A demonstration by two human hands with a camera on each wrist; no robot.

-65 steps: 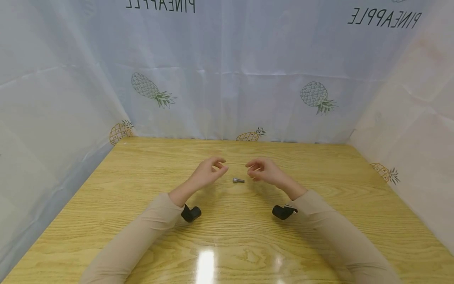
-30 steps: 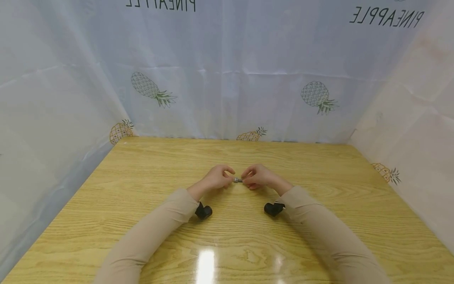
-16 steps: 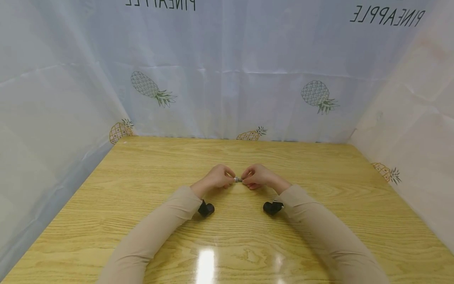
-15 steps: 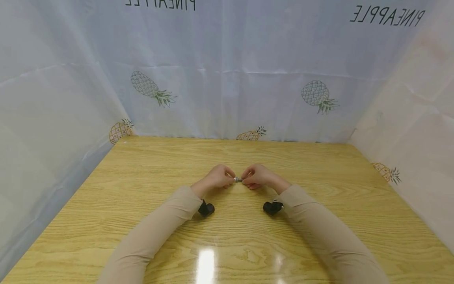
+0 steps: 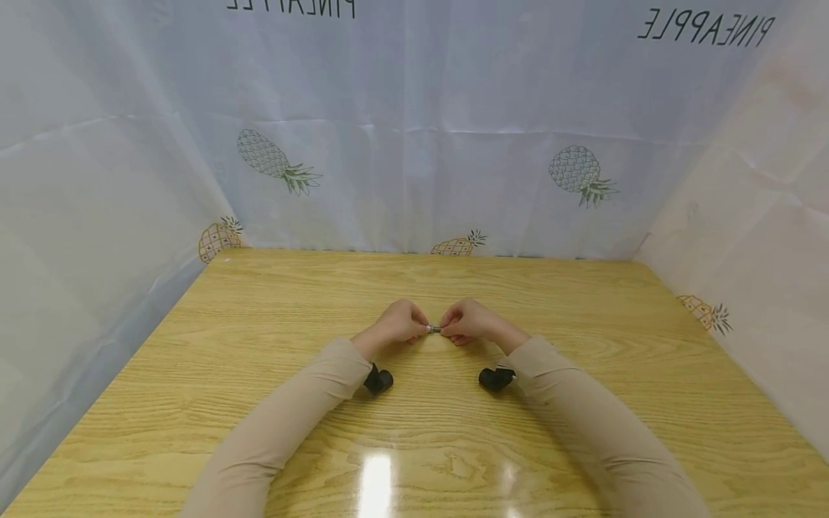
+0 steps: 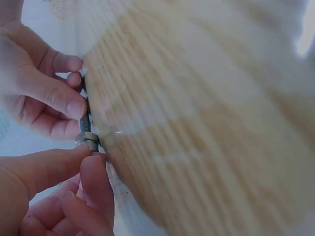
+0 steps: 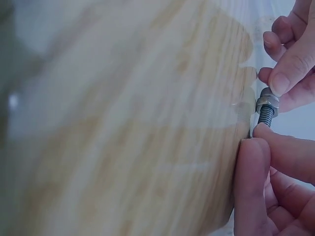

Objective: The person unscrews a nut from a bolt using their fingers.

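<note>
Bolt (image 7: 267, 104) | left fingers (image 6: 96, 178), right fingers (image 6: 64, 101) pinch opposite ends | threads (image 7: 266, 116): wrist views only; head view unclear

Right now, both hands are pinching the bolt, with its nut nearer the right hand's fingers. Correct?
Wrong side: the right wrist view shows the nut nearer the fingers of the left hand. It and the right hand do pinch the bolt.
</note>
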